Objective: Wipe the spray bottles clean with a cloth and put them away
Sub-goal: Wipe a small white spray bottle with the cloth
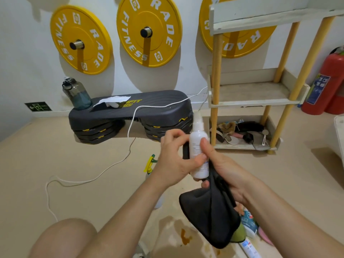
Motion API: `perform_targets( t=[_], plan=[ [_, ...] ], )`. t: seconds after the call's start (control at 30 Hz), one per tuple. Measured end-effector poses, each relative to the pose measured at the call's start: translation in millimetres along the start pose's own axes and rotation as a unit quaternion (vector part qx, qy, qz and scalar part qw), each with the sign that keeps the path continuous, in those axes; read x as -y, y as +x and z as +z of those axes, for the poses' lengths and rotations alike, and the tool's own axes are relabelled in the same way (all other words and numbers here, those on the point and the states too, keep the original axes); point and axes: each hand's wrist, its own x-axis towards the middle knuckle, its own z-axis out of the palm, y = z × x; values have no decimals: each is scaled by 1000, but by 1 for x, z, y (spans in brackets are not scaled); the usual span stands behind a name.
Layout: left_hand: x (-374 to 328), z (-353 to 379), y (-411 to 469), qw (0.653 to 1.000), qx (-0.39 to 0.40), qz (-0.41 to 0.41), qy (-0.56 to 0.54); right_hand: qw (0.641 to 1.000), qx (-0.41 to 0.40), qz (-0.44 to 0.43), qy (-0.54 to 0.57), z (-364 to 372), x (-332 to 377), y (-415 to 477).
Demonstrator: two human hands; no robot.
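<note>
I hold a small white spray bottle (197,146) upright in front of me. My left hand (174,159) pinches its side between thumb and fingers. My right hand (223,170) grips the bottle from the right together with a black cloth (210,215), which hangs down below the bottle. A second spray bottle with a yellow and green trigger (149,163) stands on the floor, partly hidden behind my left wrist. More bottles (248,224) lie on the floor at the lower right, partly covered by the cloth.
A white and wood shelf unit (249,94) stands at the right with slippers on its bottom shelf. A black step platform (130,112) with a water jug (77,94) sits by the wall. A white cable (93,178) crosses the floor. A red extinguisher (323,82) stands at the far right.
</note>
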Motion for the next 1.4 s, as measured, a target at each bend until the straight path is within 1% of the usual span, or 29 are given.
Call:
perform_targets(
  t=[0.07, 0.1, 0.2, 0.3, 0.37, 0.47, 0.53, 0.57, 0.6, 0.63, 0.67, 0.7, 0.73, 0.83, 0.87, 0.9, 0.93, 0.97, 1.0, 1.07, 1.1, 1.13, 1.17, 1.2, 1.27, 1.3, 1.33, 1.37, 1.4],
  plan=[
    [-6, -12, 3, 998, 41, -39, -25, 1000, -3, -8, -22, 0, 0, 1],
    [-10, -16, 2, 996, 44, -48, -55, 1000, 2, -10, -28, 1, 2, 1],
    [-23, -22, -1, 989, -1, -34, -144, 999, 33, -15, 12, 2, 11, 0],
    [-32, -27, 0, 964, -37, -50, -259, 992, 51, -5, 116, 5, 20, -3],
    [-37, -31, 5, 938, -69, -81, -329, 989, 10, -32, 141, 11, 26, -5],
    [-41, -31, 15, 900, -98, -117, -408, 980, -89, -163, 76, 27, 29, -8],
    [-45, -26, 19, 863, -125, -148, -466, 946, -146, -288, -39, 37, 27, -8],
    [-48, -23, 20, 841, -133, -165, -498, 908, -172, -354, -146, 40, 24, -8],
    [-51, -18, 20, 821, -137, -182, -524, 853, -184, -406, -271, 39, 18, -7],
    [-55, -14, 18, 807, -139, -201, -537, 795, -192, -427, -385, 38, 12, -5],
    [-56, -10, 17, 800, -134, -218, -543, 757, -199, -427, -453, 38, 6, -3],
    [-57, -7, 14, 794, -125, -231, -548, 746, -204, -420, -475, 40, 3, -2],
    [-58, -4, 12, 786, -118, -237, -559, 742, -214, -428, -470, 40, 3, -3],
    [-64, 4, 4, 763, -97, -230, -597, 736, -251, -490, -393, 38, 11, -6],
    [-65, 7, 1, 754, -83, -234, -608, 727, -261, -510, -377, 36, 15, -6],
    [-67, 10, -2, 743, -71, -245, -618, 721, -272, -522, -366, 33, 19, -7],
    [-68, 11, -4, 734, -59, -259, -625, 724, -281, -525, -349, 32, 22, -8],
    [-67, 13, -5, 726, -52, -272, -629, 740, -287, -516, -322, 31, 25, -10],
    [-64, 16, -4, 722, -48, -279, -631, 768, -289, -496, -285, 28, 28, -11],
    [-61, 18, -3, 723, -57, -273, -632, 838, -273, -432, -191, 22, 34, -10],
    [-61, 18, -1, 727, -75, -262, -630, 866, -256, -404, -147, 20, 35, -10],
    [-60, 18, 0, 734, -93, -247, -626, 876, -243, -396, -131, 19, 34, -11],
    [-62, 18, 1, 738, -104, -235, -624, 866, -241, -411, -149, 20, 32, -13],
    [-62, 19, 1, 740, -100, -231, -624, 838, -249, -442, -200, 23, 27, -13],
    [-62, 21, -1, 744, -59, -235, -622, 761, -270, -496, -319, 27, 18, -13],
    [-60, 22, -4, 746, -41, -242, -619, 732, -278, -506, -362, 26, 15, -11],
    [-57, 24, -6, 748, -29, -249, -614, 715, -286, -506, -388, 24, 13, -8],
    [-54, 24, -8, 752, -25, -259, -606, 711, -296, -499, -397, 22, 11, -5],
    [-51, 24, -10, 756, -23, -269, -596, 717, -310, -487, -391, 20, 10, -3]
  ],
)
